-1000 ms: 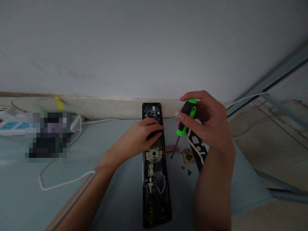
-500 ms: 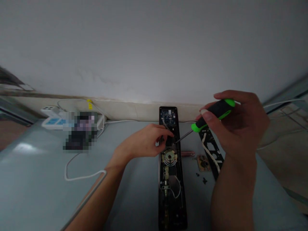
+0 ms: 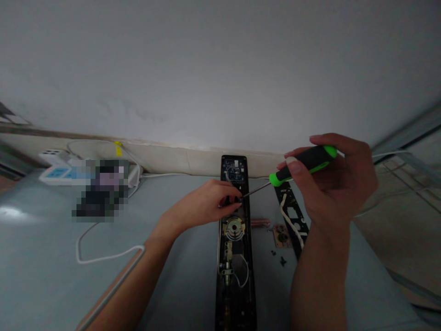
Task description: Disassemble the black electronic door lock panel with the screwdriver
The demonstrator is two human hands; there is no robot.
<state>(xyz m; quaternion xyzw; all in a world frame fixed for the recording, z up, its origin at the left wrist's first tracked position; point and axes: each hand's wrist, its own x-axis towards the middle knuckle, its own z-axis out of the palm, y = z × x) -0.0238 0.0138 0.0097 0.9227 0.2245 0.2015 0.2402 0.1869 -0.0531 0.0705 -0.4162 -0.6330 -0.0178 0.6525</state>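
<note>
A long black door-lock body [image 3: 235, 257] lies open on the grey table [image 3: 48, 266], its circuit board at the far end and a round brass mechanism in the middle. My left hand [image 3: 210, 202] rests on its upper part, fingers curled and pinched around a small dark piece there. My right hand [image 3: 330, 179] grips a green-and-black screwdriver [image 3: 303, 165]. The screwdriver's shaft slants down-left and its tip meets the lock right by my left fingertips.
To the right of the lock lie a black metal plate [image 3: 292, 216] with a white wire, a small brass part [image 3: 281, 235], a pink rod [image 3: 260, 223] and loose screws [image 3: 279, 257]. A white cable [image 3: 103, 255] and a power strip [image 3: 58, 172] sit at the left. A wall rises behind.
My right hand swung the screwdriver from upright to slanting, bringing its tip onto the lock beside my left fingers. My left hand stayed on the lock. My view shifted sideways.
</note>
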